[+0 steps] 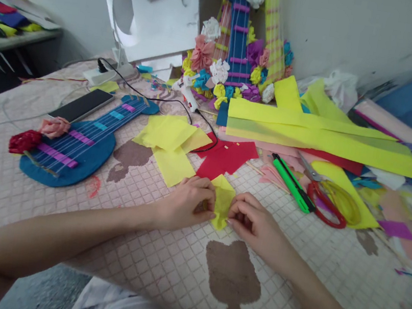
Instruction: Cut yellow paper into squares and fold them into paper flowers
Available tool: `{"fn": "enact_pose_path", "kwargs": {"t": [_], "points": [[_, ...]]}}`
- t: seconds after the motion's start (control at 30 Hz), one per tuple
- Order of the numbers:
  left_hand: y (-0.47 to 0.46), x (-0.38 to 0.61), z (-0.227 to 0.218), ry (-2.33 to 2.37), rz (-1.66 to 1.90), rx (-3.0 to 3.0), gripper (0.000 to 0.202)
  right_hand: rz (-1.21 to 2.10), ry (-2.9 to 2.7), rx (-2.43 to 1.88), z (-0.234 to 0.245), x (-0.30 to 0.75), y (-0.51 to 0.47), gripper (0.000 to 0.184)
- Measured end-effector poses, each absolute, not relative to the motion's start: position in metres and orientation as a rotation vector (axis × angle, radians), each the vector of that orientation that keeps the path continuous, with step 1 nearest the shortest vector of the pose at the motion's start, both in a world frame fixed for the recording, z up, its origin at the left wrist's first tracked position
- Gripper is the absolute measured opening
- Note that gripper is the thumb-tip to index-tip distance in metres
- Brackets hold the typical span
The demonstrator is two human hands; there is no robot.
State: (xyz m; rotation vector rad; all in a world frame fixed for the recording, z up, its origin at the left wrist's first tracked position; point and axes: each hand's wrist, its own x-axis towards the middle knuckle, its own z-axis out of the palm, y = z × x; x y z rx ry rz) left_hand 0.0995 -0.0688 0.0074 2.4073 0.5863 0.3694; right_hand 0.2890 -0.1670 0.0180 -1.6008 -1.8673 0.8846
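Note:
Between my two hands is a small piece of yellow crepe paper, crinkled at its lower end. My left hand pinches its left side, with thumb and fingers closed. On the opposite edge, the fingertips of my right hand are pressed together on the paper. Just beyond my hands lie red paper pieces and a loose pile of yellow paper squares. A blue paper guitar with purple strips, white strings and two paper roses rests to the left.
Right of my hands lie a green utility knife and red-handled scissors. Long yellow paper strips stretch behind them. A white glue gun with a black cable stands at the back, before flower-covered paper guitars. A phone lies at left.

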Motion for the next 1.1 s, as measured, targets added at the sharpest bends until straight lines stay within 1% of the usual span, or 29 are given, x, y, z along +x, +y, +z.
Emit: {"fn": "enact_pose_path", "kwargs": {"t": [0.17,0.47,0.83,1.1], "points": [[-0.07,0.1,0.009,0.59,0.368,2.408,0.01,0.833,-1.853,-1.622,0.012,0.286,-0.168,0.011],[-0.075,0.103,0.006,0.67,0.407,2.435,0.009,0.63,-1.865,-1.685,0.004,0.278,-0.167,0.012],[-0.075,0.104,0.004,0.694,0.415,2.43,0.009,0.559,-1.881,-1.714,0.003,0.275,-0.168,0.015],[-0.076,0.103,0.003,0.688,0.411,2.452,0.005,0.562,-1.868,-1.737,0.005,0.273,-0.168,0.014]]}}
